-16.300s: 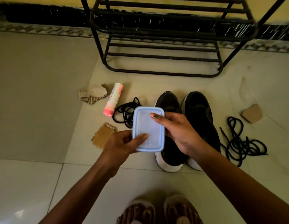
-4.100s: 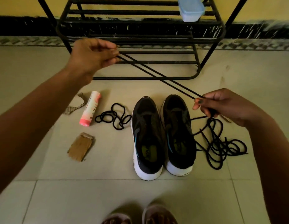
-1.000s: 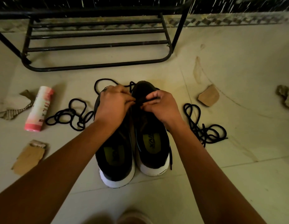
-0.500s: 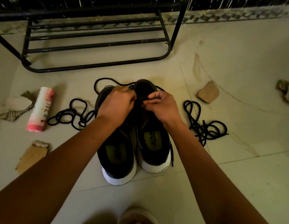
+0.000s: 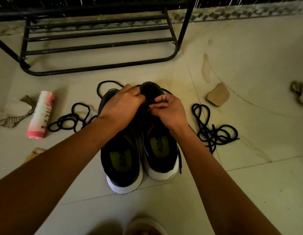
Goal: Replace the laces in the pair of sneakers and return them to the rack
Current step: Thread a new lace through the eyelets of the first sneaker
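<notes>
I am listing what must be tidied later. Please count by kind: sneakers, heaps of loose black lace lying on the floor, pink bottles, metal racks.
Sneakers: 2
Heaps of loose black lace: 2
Pink bottle: 1
Black metal rack: 1
Total: 6

The sneakers [image 5: 161,167] were black with white soles [image 5: 125,186], yellow-green insoles [image 5: 119,157] bearing dark lettering, and thin teal edging, and the loose laces [image 5: 213,133] lay black on the pale cream floor tiles [image 5: 249,184]. The rack [image 5: 100,46] was black, the bottle [image 5: 41,114] white and pink with a solid pink end, and the cardboard scrap [image 5: 218,96] tan. The wall's base strip [image 5: 249,11] carried a dark-and-cream diamond pattern.
</notes>
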Demonstrator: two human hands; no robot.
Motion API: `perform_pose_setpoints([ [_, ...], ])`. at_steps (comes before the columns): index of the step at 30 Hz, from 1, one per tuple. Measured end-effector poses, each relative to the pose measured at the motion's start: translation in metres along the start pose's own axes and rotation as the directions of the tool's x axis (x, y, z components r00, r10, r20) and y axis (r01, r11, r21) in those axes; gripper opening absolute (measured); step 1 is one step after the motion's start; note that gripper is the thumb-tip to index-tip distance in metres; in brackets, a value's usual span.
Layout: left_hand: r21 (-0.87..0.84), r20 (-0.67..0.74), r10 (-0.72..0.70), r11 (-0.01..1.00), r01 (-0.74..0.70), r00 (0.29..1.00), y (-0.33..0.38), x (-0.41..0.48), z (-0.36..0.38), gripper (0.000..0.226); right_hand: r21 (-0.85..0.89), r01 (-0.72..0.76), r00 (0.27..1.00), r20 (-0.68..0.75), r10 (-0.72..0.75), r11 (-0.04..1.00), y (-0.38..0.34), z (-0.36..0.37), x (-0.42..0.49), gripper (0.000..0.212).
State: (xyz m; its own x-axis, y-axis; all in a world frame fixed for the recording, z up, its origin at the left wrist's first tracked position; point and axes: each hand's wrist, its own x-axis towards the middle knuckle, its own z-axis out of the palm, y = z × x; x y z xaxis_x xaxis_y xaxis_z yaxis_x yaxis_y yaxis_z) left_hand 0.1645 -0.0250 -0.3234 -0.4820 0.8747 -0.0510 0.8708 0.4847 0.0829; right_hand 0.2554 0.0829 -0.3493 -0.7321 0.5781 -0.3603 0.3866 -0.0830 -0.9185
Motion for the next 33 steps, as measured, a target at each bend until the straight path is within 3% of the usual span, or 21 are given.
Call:
perform_pose_setpoints([
  [5,-0.015,0.02,-0.003,1.0,0.003,1.0,0.001,0.0,0.002,0.025,-0.033,0.017,1.0,-0.026,-0.018,0.999,0.003,0.002,0.0,0.033],
  [11,0.065,0.06,0.117,0.991,-0.121,0.991,0.001,0.008,-0.004,0.032,-0.112,0.041,0.999,-0.018,-0.044,0.993,0.001,0.0,-0.001,0.028],
  [14,-0.227,0.009,-0.031,0.973,0.032,0.999,-0.004,0.009,0.004,0.021,-0.118,0.032,0.998,-0.047,-0.038,0.992,0.004,0.001,0.003,0.024],
  [16,-0.468,-0.003,-0.217,0.863,0.191,0.976,-0.005,0.006,0.009,0.013,-0.09,0.026,0.997,-0.073,-0.033,0.996,0.006,0.001,0.005,0.02],
  [18,-0.589,0.006,-0.318,0.765,0.261,0.948,0.0,0.003,0.015,0.009,-0.109,0.077,0.993,-0.077,-0.086,0.991,0.007,0.0,0.006,0.021],
  [26,-0.602,-0.003,-0.445,0.716,0.353,0.896,0.007,0.004,0.021,0.01,-0.384,0.279,0.952,-0.006,-0.305,0.88,0.004,-0.003,0.01,0.028],
  [33,-0.667,0.0,-0.516,0.638,0.384,0.857,0.008,0.001,0.023,0.01,-0.474,0.363,0.917,0.028,-0.398,0.802,0.012,-0.001,0.009,0.025],
])
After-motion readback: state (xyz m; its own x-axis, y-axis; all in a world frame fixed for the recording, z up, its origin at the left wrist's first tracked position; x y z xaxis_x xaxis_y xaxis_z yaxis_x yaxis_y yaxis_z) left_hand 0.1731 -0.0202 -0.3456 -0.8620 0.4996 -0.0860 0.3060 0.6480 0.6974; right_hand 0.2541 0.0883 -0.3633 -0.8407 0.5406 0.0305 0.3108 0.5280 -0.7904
